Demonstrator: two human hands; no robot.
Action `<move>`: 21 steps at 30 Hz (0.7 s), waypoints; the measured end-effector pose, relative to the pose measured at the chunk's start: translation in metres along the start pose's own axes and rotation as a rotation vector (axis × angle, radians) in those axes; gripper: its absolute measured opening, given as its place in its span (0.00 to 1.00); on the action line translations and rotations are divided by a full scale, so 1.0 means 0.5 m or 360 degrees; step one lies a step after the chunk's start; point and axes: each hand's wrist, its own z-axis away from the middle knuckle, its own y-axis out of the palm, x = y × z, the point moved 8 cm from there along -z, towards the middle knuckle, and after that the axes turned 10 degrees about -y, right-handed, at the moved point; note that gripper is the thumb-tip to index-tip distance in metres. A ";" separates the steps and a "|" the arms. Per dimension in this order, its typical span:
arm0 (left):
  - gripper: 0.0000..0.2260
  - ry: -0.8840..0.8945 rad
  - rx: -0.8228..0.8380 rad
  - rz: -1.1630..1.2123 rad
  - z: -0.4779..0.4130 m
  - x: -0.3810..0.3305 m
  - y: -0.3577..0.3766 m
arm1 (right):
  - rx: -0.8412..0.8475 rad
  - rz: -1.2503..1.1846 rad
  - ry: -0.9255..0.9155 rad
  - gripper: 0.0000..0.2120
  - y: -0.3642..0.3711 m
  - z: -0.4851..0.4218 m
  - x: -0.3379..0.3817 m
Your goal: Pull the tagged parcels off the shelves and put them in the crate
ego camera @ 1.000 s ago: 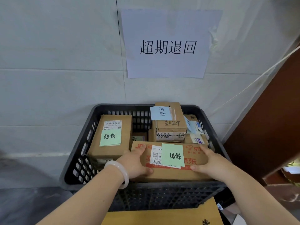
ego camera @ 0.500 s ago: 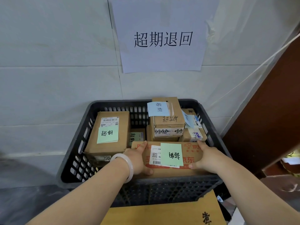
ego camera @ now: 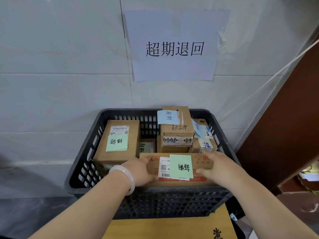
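A black slotted crate (ego camera: pixel 82 163) stands against the wall, holding several cardboard parcels. At its front edge lies a flat brown parcel with red print (ego camera: pixel 201 163), a white label and a green tag on top. My left hand (ego camera: pixel 139 171) grips its left end, thumb on top. My right hand (ego camera: pixel 219 167) grips its right end. Behind it to the left a tall parcel with a green tag (ego camera: pixel 120 140) stands. At the back right a parcel with a blue tag (ego camera: pixel 179 128) sits on a stack of others.
A white paper sign (ego camera: pixel 174 45) with black characters hangs on the tiled wall above the crate. A dark brown panel (ego camera: pixel 284 135) stands close on the right. A yellow-brown cardboard sheet (ego camera: pixel 169 228) lies just in front of the crate.
The flat parcel has sunk a little lower into the front of the crate, both hands still holding its ends. The camera has shifted slightly.
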 end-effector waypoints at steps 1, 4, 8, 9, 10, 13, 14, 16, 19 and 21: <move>0.39 0.0010 -0.0040 0.0024 0.004 0.002 -0.003 | -0.0030 -0.0004 -0.0068 0.41 -0.001 0.003 0.012; 0.37 0.0087 -0.0236 0.0099 0.022 -0.002 -0.018 | -0.0102 -0.0011 -0.0261 0.41 -0.003 0.010 0.061; 0.37 0.0171 -0.0586 0.0062 0.064 -0.023 -0.044 | -0.0181 0.0177 -0.0546 0.40 -0.001 0.015 0.144; 0.36 0.0186 -0.0706 0.0040 0.079 -0.026 -0.053 | -0.0199 0.0201 -0.0599 0.40 -0.001 0.017 0.161; 0.36 0.0197 -0.0824 0.0028 0.097 -0.026 -0.062 | -0.0216 0.0222 -0.0658 0.40 -0.001 0.021 0.178; 0.36 0.0188 -0.1044 0.0063 0.152 -0.002 -0.075 | -0.0265 0.0272 -0.0917 0.42 0.001 0.042 0.239; 0.35 0.0171 -0.1097 0.0093 0.171 0.011 -0.075 | -0.0265 0.0279 -0.1006 0.42 0.003 0.052 0.259; 0.35 0.0087 -0.1217 0.0155 0.217 0.049 -0.071 | -0.0257 0.0292 -0.1181 0.42 0.015 0.073 0.303; 0.34 -0.0085 -0.1370 0.0196 0.290 0.112 -0.049 | -0.0239 0.0272 -0.1410 0.42 0.043 0.106 0.368; 0.34 -0.0263 -0.1428 0.0218 0.350 0.166 -0.020 | -0.0190 0.0258 -0.1588 0.42 0.079 0.135 0.422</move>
